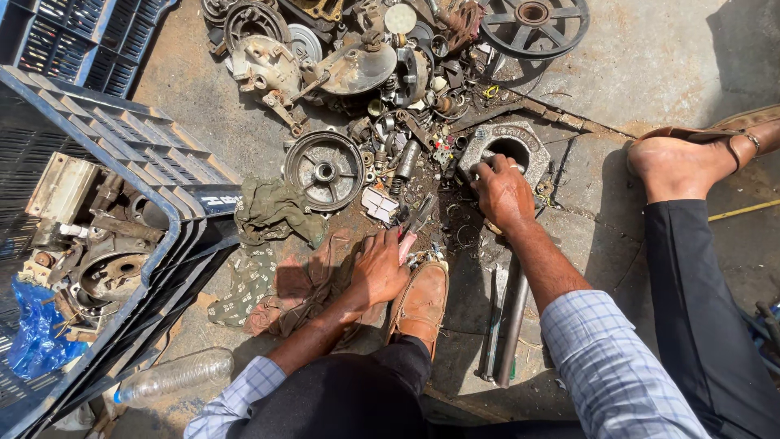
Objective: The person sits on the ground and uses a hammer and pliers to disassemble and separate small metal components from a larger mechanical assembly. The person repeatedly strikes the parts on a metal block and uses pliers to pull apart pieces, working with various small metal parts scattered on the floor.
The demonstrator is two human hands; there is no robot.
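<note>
Dark trousers and checked shirt sleeves fill the bottom of the view, with a tan leather shoe (420,305) planted on the concrete floor (650,57) between the arms. Just left of the shoe, the left hand (379,268) is closed in a loose grip on a small reddish-handled tool (405,244), pressing down beside a crumpled brown rag (305,284). Further out, the right hand (504,193) curls its grip over the rim of a grey metal housing (508,146) with a round bore; what the fingers enclose, if anything, cannot be made out. Two steel bars (508,325) lie on the floor under the right forearm. Beyond both hands spreads a heap of scrap parts, among them a ribbed round hub (324,170) and a spoked pulley wheel (534,24). A blue plastic crate (175,219) of rusty parts sits on the left, an empty clear bottle (175,375) beside it.
</note>
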